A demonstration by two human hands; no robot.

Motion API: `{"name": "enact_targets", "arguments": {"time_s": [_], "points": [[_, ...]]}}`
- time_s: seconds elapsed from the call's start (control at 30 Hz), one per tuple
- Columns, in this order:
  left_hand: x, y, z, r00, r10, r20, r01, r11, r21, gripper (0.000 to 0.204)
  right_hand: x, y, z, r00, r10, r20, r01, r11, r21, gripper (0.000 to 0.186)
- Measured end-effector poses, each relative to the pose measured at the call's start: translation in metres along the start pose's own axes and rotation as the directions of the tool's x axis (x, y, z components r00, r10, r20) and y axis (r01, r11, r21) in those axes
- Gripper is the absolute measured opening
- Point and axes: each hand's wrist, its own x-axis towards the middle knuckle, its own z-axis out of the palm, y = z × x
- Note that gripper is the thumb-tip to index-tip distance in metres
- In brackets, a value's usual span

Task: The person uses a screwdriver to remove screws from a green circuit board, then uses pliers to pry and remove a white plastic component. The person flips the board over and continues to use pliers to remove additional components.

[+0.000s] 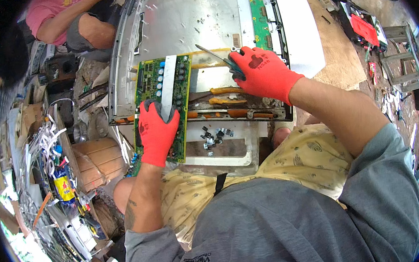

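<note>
Left hand point(156, 131), in a red glove, grips a green circuit board point(163, 105) — long, studded with blue capacitors and a silver heat-sink strip — tilted up off the metal panel chassis point(181, 20). Right hand point(263, 72), gloved too, is closed round a screwdriver point(213, 56) at the board's upper corner — loose screws point(215, 135) lie just below.

Another person in a pink shirt point(45, 18), loose screws point(216, 135), orange-handled pliers point(226, 96), wooden board point(337, 47), red box point(365, 29)

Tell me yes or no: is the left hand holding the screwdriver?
No: the left hand grips the green circuit board, while the right hand holds the screwdriver.
</note>
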Motion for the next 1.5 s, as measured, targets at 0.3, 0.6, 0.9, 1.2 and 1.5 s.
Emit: {"name": "enact_targets", "arguments": {"time_s": [0.3,0.6,0.9,1.2,1.5], "points": [[-0.017,0.034,-0.025,0.938,0.168,-0.303,-0.236,0.95,-0.205,0.043,0.006,-0.037,-0.029,0.964,-0.05,0.262,-0.237,0.29,0.927,0.078],[-0.037,0.05,-0.026,0.897,0.366,-0.246,-0.42,0.88,-0.222,0.047,-0.004,-0.062,-0.037,0.9,-0.312,0.305,-0.193,0.342,0.919,0.039],[-0.043,0.059,-0.034,0.937,0.321,-0.14,-0.347,0.904,-0.25,0.042,-0.013,-0.068,-0.005,0.915,-0.367,0.166,0.083,0.575,0.814,0.036],[-0.045,0.054,-0.033,0.955,0.269,-0.123,-0.294,0.91,-0.291,0.048,-0.009,-0.065,0.02,0.936,-0.345,-0.067,0.22,0.427,0.877,0.037],[-0.025,0.026,-0.054,0.964,0.253,-0.075,-0.263,0.947,-0.182,0.047,-0.003,-0.056,-0.052,0.855,-0.413,0.314,0.084,0.708,0.702,0.049]]}}
